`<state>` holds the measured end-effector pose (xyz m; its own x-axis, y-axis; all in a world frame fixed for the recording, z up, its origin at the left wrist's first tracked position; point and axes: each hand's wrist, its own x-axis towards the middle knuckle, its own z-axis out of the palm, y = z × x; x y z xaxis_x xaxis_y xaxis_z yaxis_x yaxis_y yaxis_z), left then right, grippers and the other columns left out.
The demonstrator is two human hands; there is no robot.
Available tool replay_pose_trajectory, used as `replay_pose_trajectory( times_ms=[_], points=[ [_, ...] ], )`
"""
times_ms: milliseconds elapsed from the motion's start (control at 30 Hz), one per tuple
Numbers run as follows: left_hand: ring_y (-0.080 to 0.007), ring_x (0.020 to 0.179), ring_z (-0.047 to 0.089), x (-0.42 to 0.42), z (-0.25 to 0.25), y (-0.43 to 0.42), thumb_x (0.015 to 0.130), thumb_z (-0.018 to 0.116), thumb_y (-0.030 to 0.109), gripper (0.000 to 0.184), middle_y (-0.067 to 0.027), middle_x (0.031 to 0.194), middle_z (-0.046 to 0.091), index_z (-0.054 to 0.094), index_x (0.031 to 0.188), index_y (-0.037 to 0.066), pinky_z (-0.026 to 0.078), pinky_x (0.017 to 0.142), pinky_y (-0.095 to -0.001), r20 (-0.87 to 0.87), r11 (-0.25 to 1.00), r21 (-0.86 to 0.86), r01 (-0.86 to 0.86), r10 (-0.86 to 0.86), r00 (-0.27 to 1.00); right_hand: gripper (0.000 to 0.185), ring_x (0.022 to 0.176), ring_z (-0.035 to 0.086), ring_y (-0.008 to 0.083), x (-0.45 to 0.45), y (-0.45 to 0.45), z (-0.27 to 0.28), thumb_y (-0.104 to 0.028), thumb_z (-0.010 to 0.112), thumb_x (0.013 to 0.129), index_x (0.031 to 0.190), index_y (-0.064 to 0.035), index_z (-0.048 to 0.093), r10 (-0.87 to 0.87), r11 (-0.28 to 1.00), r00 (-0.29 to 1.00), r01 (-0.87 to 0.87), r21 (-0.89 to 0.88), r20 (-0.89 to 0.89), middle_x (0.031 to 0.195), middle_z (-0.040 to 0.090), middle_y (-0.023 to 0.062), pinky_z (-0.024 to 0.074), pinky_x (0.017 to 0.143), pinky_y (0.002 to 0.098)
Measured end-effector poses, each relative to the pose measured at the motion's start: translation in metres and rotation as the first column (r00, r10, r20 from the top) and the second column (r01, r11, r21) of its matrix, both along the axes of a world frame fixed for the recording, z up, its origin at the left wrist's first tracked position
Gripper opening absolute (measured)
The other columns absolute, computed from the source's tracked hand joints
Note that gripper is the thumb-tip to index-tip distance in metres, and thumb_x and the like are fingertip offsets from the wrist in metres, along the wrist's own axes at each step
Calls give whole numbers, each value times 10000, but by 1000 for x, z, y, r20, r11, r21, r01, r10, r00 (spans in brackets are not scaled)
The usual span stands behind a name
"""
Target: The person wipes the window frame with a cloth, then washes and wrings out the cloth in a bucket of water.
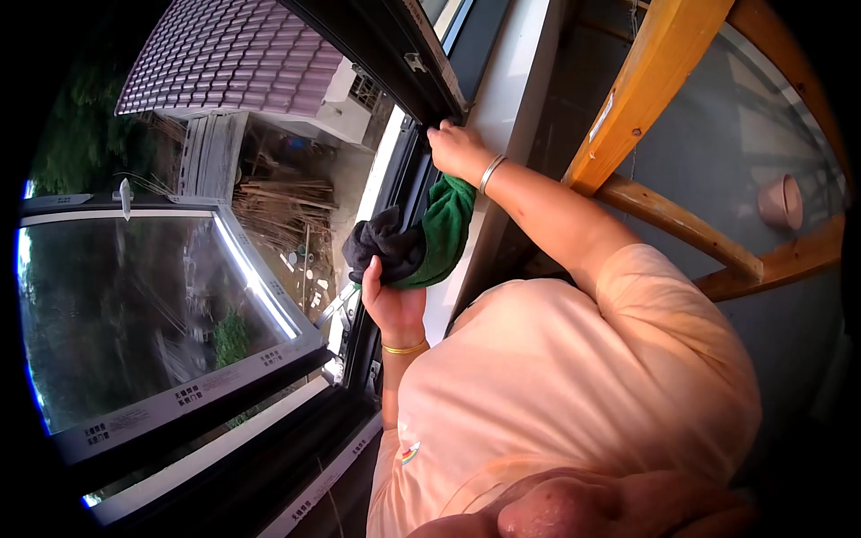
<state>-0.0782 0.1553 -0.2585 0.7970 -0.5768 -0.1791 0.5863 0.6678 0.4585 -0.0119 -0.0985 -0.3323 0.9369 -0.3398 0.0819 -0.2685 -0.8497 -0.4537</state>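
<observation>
My left hand [392, 305], with a gold bracelet at the wrist, is closed round the lower end of a bunched cloth, thumb up against it. The cloth shows a dark grey part [387, 247] and a green part [448, 224]; whether these are two cloths or one I cannot tell. Green fabric runs up to the underside of my right hand [456, 148], which wears a silver bangle. Its fingers are curled at the inner corner of the black window frame [414, 170], and the fingertips are partly hidden.
An opened window sash [161, 314] with printed tape swings outward at left. A white sill [511, 90] lies along the frame. Wooden beams [646, 90] and a pinkish pot [779, 202] are at right. Outside are a purple tiled roof [229, 58] and a pile of sticks [282, 211].
</observation>
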Motion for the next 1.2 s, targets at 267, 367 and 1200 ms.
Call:
replay_pose_trajectory(
  times_ms=[267,367,1200],
  points=[
    [-327,1278,525,21,20,8,957,522,226,442,-150,1356,586,541,1350,26,313,1158,-529,32,992,-129,-6,10,999,314,938,660,419,-19,13,-29,-186,540,920,1192,-30,561,-273,899,930,156,410,244,1063,665,210,538,811,501],
    [-348,1311,489,38,32,21,960,530,232,443,-162,1369,575,546,1350,22,273,1168,-569,77,986,-159,-42,55,995,236,884,669,408,-5,-15,-37,-202,546,924,1085,-34,585,-323,934,886,242,262,333,1026,662,199,556,768,485],
    [-348,1302,495,46,18,36,952,528,248,447,-164,1358,579,550,1333,16,273,1170,-561,13,968,-246,-50,55,998,240,872,664,378,-23,16,-30,-215,497,937,970,-18,632,-48,983,972,5,182,231,966,682,201,538,791,477]
  ],
)
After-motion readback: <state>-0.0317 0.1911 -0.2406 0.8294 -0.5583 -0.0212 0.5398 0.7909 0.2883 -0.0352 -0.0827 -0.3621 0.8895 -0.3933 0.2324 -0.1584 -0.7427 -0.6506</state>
